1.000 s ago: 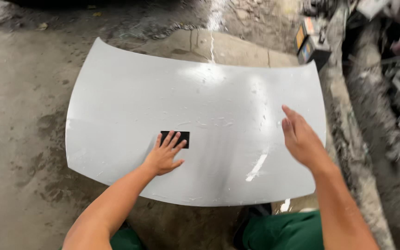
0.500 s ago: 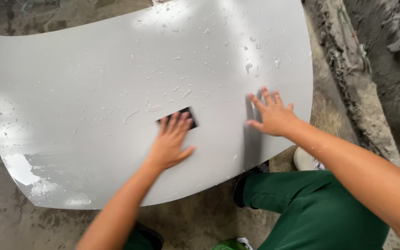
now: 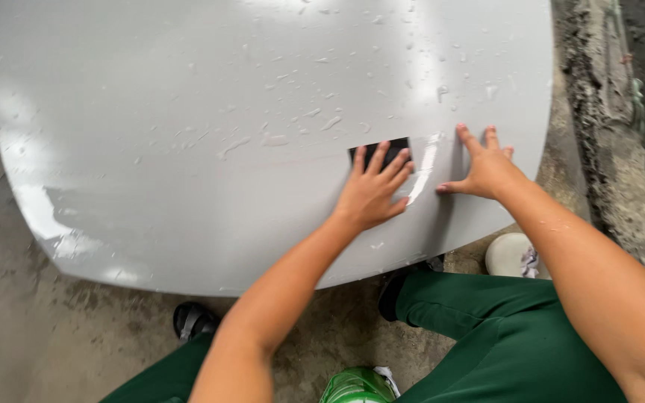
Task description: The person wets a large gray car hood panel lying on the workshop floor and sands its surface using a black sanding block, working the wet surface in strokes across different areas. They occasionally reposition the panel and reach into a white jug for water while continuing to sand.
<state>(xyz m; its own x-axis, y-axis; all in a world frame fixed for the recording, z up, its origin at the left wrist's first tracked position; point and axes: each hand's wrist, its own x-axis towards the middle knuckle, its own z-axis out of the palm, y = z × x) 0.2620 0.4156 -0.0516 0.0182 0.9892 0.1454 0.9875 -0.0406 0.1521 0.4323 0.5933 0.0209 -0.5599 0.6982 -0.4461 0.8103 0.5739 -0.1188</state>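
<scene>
A large grey car bonnet panel (image 3: 188, 134) lies flat on the ground, wet with water drops. My left hand (image 3: 373, 191) presses flat on a small black sanding pad (image 3: 393, 148) near the panel's near right part; fingers spread over it. My right hand (image 3: 484, 165) rests flat on the wet panel just right of the pad, fingers spread, holding nothing. A shiny wet streak lies between the two hands.
Rough concrete floor (image 3: 31, 328) surrounds the panel. A raised dirty kerb (image 3: 606, 127) runs along the right. My green-trousered legs and black shoes (image 3: 192, 321) are at the panel's near edge. A white container (image 3: 509, 255) and a green one (image 3: 356, 386) sit near my legs.
The view has closed in on the panel. My left hand slid the black pad to the right across the wet surface. My right hand came down from the air and now lies flat on the panel.
</scene>
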